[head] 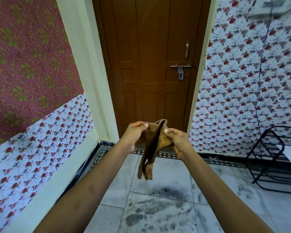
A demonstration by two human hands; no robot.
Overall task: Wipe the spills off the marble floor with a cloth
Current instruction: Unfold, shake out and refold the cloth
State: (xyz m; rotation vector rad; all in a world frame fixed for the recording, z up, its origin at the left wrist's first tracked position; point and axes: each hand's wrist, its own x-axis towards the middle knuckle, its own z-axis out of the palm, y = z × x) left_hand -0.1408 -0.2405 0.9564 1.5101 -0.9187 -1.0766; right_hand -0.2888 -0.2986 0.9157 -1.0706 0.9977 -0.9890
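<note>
A brown cloth [150, 148] hangs in the air in front of me, held up by both hands. My left hand [133, 135] pinches its upper left edge and my right hand [176, 140] pinches the upper right edge, so the cloth droops in a fold between them. Below it, the pale marble floor [217, 207] carries dark grey smears and blotches, the spills [165, 204], spread over the middle tiles. The cloth's lower end dangles well above the floor.
A shut brown wooden door [151, 64] with a metal bolt stands straight ahead. Floral-papered walls close in on the left and right. A black metal rack [275, 157] stands on the floor at the right. A patterned dark border [166, 155] runs along the threshold.
</note>
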